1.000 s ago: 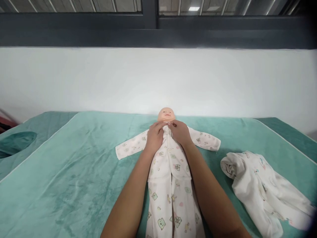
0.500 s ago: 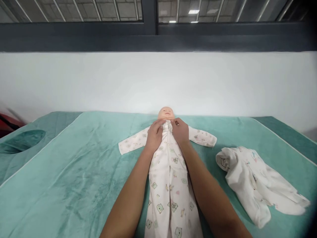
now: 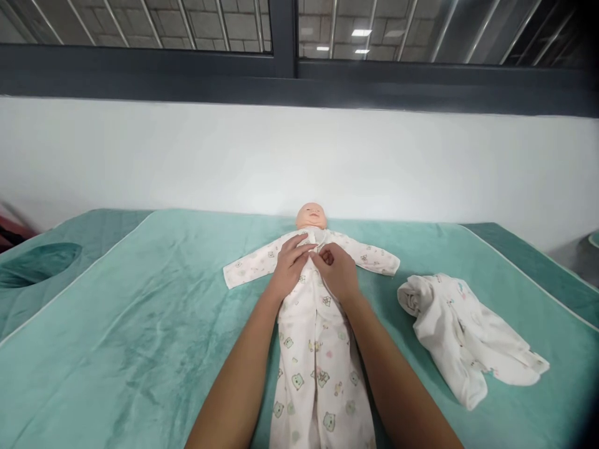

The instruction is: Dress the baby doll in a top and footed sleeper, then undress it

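A baby doll lies on its back, head toward the wall. It wears a white long-sleeved baby top with small bear prints, both sleeves spread sideways. White printed baby trousers extend below the top's hem. On the upper chest, my right hand pinches the top's front edge between thumb and forefinger. Close against it, my left hand grips the opposite front edge, its other fingers partly stretched over the cloth. The fingertips meet at the middle of the front, hiding any fastener there.
A crumpled white baby garment lies to the right on the green velvety cover. An oval opening or hollow shows at the left. Behind stands a white wall under a dark window frame.
Both hands have moved from the neckline down to the upper chest, uncovering the collar. Their fingertips have come together at the front edges. The view has shifted slightly.
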### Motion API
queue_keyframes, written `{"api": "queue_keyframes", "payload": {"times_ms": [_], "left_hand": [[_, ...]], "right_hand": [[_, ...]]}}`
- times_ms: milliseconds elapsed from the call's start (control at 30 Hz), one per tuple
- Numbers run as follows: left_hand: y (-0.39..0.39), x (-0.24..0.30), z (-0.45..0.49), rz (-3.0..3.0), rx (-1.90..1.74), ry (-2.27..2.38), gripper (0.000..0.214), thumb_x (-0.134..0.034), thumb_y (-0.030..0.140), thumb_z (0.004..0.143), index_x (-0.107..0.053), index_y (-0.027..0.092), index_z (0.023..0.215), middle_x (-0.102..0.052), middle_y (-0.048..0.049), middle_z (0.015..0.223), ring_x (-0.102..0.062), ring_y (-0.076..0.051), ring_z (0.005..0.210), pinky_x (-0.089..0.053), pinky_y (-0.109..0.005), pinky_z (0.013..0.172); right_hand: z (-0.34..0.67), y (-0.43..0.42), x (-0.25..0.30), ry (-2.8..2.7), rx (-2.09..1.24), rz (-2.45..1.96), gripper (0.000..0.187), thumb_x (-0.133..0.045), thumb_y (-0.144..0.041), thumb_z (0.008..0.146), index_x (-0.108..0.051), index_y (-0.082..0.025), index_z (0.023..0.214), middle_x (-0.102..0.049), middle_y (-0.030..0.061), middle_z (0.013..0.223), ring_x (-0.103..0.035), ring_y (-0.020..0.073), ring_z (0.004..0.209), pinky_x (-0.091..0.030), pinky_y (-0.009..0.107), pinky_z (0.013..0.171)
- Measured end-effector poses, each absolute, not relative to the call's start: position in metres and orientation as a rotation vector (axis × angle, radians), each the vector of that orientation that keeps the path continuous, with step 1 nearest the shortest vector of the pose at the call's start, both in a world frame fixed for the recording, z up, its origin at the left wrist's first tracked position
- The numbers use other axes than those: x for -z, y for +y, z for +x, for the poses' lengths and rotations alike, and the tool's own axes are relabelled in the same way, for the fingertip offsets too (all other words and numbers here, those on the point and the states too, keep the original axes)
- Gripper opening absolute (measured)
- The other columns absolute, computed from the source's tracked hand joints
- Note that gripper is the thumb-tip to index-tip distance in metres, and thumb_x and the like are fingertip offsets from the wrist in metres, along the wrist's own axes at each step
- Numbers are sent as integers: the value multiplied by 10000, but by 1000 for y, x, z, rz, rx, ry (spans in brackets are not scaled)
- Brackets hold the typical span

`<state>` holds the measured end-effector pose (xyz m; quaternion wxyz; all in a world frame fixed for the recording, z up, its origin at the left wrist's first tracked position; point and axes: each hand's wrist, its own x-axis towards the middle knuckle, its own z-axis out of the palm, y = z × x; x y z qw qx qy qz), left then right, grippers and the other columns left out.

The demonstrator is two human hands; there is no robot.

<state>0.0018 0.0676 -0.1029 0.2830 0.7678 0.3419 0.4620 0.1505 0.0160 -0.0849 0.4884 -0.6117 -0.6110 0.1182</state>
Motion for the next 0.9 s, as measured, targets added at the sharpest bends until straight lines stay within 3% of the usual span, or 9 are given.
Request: {"api": "queue_keyframes", "payload": {"times_ms": [233,500,733,900], "left_hand": [[71,103,1,2070,-1208,956,312,-455,281,960,-691,313,1161,-509,-14,1446,-394,-208,1379,-291,-412,1181],[68,99,2,2108,-1151,1022,309,-436,321,981,-673,312,1179,-496,-1,1461,-381,-196,1392,-295,-416,1192],[66,99,2,2093,-1137,1019,307,-433,323,981,-672,302,1171,-490,-4,1469,-375,-198,1398,-286,-423,1196],[69,99,0,2063,-1089,981,289,-450,308,970,-684,300,1139,-475,-1,1480,-353,-202,1415,-269,-429,1203]], "right_hand": [[151,25,77,-1634,-261,-1569,195,-566,-359,870,-539,-222,734,-577,-23,733,-513,142,680,-351,267,648],[163,28,79,-1522,-555,-1446,161,-571,-325,829,-578,-217,709,-513,-56,612,-445,122,583,-334,258,597],[174,33,85,-1349,-868,-1237,208,-585,-393,816,-574,-204,730,-473,-52,626,-413,114,589,-337,241,559],[173,35,85,-1329,-851,-1266,208,-580,-408,831,-570,-215,752,-425,-65,593,-384,111,562,-322,234,526]]}}
